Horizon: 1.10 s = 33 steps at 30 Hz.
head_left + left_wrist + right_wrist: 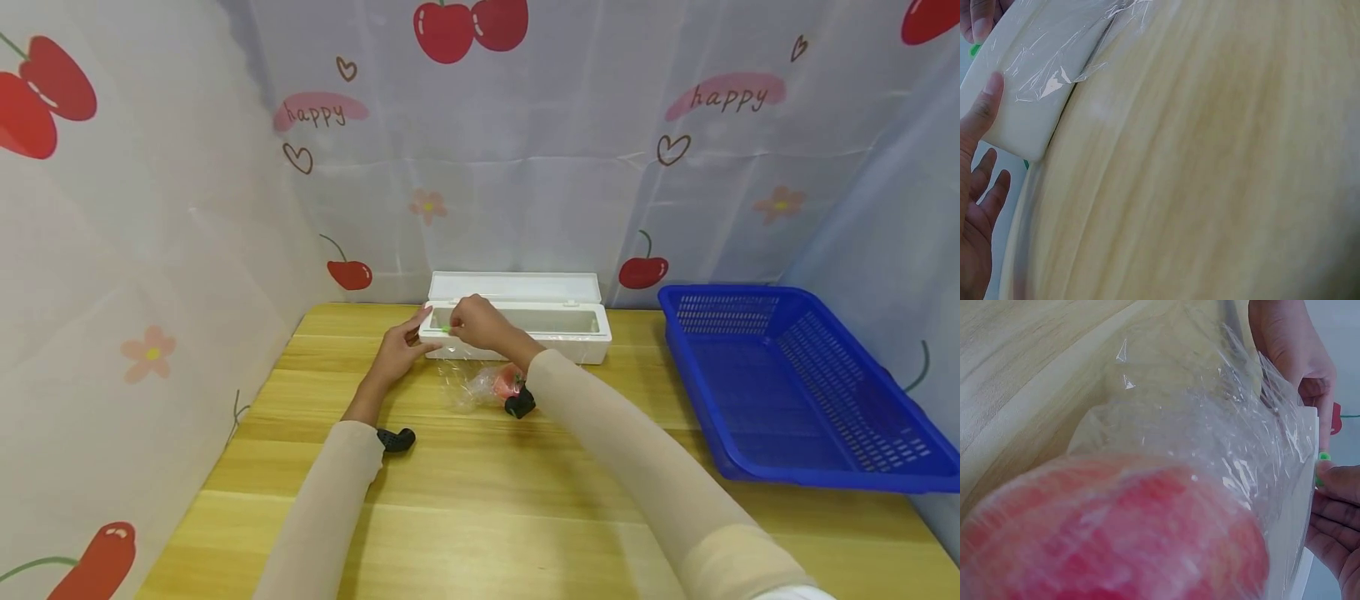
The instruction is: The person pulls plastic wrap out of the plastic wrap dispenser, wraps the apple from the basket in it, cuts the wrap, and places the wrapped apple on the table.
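A long white cling film box (592, 351) lies across the far part of the table, its lid (517, 287) raised at the back. My left hand (396, 350) grips the box's left end, thumb on the front face. At that same end, my right hand (486, 323) pinches a small green slider (1324, 457) on the box's edge. Clear film (456, 385) hangs over the front onto the table. Wrapped in it is a round pinkish-red fruit (1135, 537), below my right wrist; its exact kind is unclear.
A blue plastic basket (693, 400) stands at the right of the wooden table (465, 508). Printed curtains (525, 200) hang behind and along both sides. Black wrist cameras (397, 440) sit under both sleeves, the right one close by the fruit.
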Motion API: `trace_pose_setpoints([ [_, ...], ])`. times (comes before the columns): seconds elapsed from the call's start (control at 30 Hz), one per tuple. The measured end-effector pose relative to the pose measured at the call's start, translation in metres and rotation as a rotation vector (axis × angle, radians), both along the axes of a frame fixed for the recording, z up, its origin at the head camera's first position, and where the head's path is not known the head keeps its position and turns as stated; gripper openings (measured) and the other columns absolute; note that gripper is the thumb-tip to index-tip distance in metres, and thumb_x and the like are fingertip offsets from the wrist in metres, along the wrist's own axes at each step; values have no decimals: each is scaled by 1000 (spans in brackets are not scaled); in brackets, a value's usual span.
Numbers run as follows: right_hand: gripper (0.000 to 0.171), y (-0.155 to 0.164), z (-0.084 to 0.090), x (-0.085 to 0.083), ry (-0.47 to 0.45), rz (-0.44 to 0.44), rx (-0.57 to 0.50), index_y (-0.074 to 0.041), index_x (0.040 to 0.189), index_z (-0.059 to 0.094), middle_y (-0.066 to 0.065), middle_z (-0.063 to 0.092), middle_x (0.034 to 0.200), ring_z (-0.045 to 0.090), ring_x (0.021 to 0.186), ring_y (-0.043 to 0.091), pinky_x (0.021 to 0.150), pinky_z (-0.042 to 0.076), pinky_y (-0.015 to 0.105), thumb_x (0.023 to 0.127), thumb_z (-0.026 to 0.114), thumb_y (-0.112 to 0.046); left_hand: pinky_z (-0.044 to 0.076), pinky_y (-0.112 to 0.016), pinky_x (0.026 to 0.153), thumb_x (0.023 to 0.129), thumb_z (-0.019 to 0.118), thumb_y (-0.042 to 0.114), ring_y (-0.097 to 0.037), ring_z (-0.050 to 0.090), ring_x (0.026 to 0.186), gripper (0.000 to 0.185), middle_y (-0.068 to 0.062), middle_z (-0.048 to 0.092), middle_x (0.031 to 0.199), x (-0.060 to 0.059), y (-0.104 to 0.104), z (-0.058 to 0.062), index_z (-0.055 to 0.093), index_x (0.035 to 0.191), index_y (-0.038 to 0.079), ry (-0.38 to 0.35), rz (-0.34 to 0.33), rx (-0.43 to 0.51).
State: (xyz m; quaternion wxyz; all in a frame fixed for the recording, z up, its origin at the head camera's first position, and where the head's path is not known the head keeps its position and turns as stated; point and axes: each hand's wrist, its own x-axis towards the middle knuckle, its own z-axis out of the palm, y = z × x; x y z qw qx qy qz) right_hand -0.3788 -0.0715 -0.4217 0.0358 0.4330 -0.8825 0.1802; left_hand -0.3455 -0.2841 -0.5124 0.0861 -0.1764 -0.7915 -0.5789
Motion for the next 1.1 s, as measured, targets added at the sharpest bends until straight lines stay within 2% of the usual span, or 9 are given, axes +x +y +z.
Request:
trace_pose_setpoints([
  [0.23, 14, 6, -2, -1, -5, 11, -10, -5, 79, 80, 2, 73, 72, 59, 62, 13, 69, 54, 32, 92, 76, -10, 45, -32, 107, 88, 74, -7, -40, 33, 145, 68, -32, 27, 158, 15, 5, 21, 42, 149, -8, 19, -20, -17],
  [0.37, 12, 9, -1, 0, 4, 13, -12, -4, 82, 80, 4, 75, 76, 64, 67, 17, 73, 56, 35, 91, 76, -10, 45, -31, 107, 88, 73, -9, -41, 33, 145, 68, -33, 28, 157, 15, 5, 21, 42, 148, -10, 21, -18, -6],
  [0.53, 14, 13, -3, 0, 27, 19, -22, -4, 78, 79, 3, 74, 74, 62, 66, 17, 73, 55, 36, 91, 77, -9, 45, -27, 106, 87, 74, -7, -39, 34, 145, 67, -31, 29, 157, 14, 4, 20, 44, 147, -9, 17, -23, 9],
  [0.83, 14, 26, -2, 1, -2, 5, -9, -5, 79, 79, 2, 74, 75, 61, 66, 16, 73, 55, 35, 92, 75, -10, 47, -21, 102, 86, 76, -6, -39, 38, 143, 70, -29, 27, 159, 8, 4, 11, 43, 148, -7, -8, -31, 57],
  [1.03, 13, 39, 0, 2, -16, 0, -6, -5, 81, 79, 3, 74, 77, 62, 67, 16, 73, 56, 34, 93, 75, -9, 44, -21, 104, 88, 76, -2, -35, 34, 146, 72, -21, 27, 162, -6, -1, -8, 43, 152, 2, -16, -18, 45],
  [1.1, 12, 45, 0, 2, -31, -9, -7, -4, 84, 79, 5, 75, 80, 64, 69, 16, 74, 57, 34, 93, 74, -9, 44, -22, 105, 88, 77, 0, -33, 35, 146, 72, -17, 28, 162, -7, -4, -11, 45, 152, 6, -16, -5, 36],
])
